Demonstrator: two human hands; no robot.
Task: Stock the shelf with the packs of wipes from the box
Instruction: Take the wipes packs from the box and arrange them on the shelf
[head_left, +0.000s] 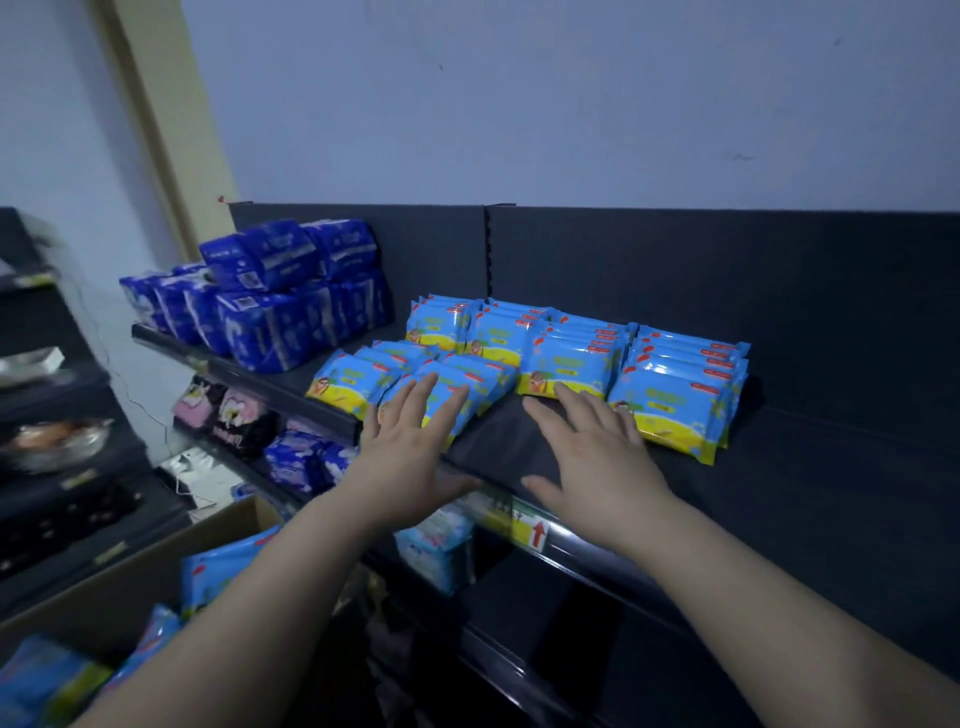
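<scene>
Several rows of blue-and-yellow wipe packs (571, 358) stand on the dark top shelf (498, 447). My left hand (410, 447) lies flat with straight fingers on the front-left stack of packs (467, 384). My right hand (592, 452) is spread over the bare shelf, its fingertips at the foot of a middle row and beside the right-hand row (680, 400). Neither hand holds a pack. The cardboard box (171, 551) sits at lower left with more wipe packs (218, 571) in it.
Dark blue packages (275, 296) are piled at the shelf's left end. Lower shelves hold pink, black and blue packs (239, 415). A yellow price label with a red arrow (535, 530) marks the shelf's front edge. Another shelving unit (47, 441) stands at far left.
</scene>
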